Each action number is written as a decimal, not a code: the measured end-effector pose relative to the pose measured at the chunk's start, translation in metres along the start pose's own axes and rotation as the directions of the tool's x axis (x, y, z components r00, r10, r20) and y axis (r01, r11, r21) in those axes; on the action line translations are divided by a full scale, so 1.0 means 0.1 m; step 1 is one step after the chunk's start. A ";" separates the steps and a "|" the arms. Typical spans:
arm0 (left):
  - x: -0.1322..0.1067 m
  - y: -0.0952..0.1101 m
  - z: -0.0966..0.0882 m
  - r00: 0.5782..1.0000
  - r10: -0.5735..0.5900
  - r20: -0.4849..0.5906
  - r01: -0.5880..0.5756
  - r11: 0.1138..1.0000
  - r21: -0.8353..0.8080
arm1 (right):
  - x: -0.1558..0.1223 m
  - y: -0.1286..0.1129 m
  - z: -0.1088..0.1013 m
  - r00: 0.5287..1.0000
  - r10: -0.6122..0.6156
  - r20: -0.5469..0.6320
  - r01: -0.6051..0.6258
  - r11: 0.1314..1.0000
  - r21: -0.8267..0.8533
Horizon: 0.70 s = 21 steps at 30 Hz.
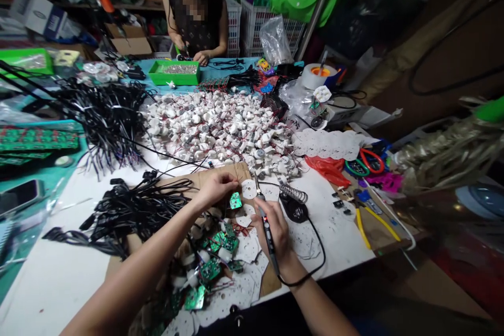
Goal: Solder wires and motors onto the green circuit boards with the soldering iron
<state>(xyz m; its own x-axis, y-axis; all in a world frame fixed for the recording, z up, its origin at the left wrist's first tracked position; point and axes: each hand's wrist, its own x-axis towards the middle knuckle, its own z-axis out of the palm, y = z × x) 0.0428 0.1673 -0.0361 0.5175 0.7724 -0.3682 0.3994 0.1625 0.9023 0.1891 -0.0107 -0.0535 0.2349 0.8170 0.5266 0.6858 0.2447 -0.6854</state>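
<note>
My right hand [275, 223] is closed round the dark handle of a soldering iron [269, 239], its tip pointing up and away from me. With its fingertips pinched together, my left hand [216, 188] grips thin red wires [238, 179]. Just below those fingers is a small green circuit board [235, 200]. Round white discs [249, 189] with holes lie between the two hands. Under my left forearm, several wired green boards [210, 270] with white parts are heaped. A coiled spring holder [293, 194] on a black base [294, 209] stands right of the iron.
A large pile of white wired parts [220, 126] covers the middle. Black cable bundles [114, 115] lie left. Yellow-handled pliers [362, 226] and scissors [372, 160] are at right. Across the table, a person [197, 10] works behind a green tray [174, 77].
</note>
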 end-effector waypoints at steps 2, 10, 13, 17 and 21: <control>0.01 0.00 -0.02 1.000 0.010 -0.004 -0.009 0.989 0.145 | -0.03 0.01 -0.04 1.000 -0.016 0.000 0.016 1.000 0.003; 0.03 0.06 0.03 0.999 0.050 0.004 -0.047 0.903 0.426 | -0.11 0.07 0.00 0.998 0.054 -0.012 -0.052 0.994 0.094; 0.04 0.09 0.04 0.999 0.020 0.028 -0.031 0.872 0.489 | -0.09 0.08 0.02 0.995 0.096 -0.011 -0.095 0.990 0.101; 0.03 0.15 0.04 0.998 -0.025 0.051 -0.009 0.822 0.570 | -0.06 0.08 0.02 0.993 0.114 0.005 -0.114 0.989 0.095; 0.01 0.20 0.05 0.998 -0.034 0.046 -0.001 0.796 0.605 | -0.06 0.08 0.03 0.995 0.100 0.009 -0.100 0.990 0.104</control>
<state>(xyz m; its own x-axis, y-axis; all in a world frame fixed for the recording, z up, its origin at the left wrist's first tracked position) 0.0550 0.1686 -0.0197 0.5382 0.7371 -0.4087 0.7753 -0.2428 0.5830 0.1912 -0.0116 -0.0636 0.2964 0.8419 0.4510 0.5835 0.2142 -0.7833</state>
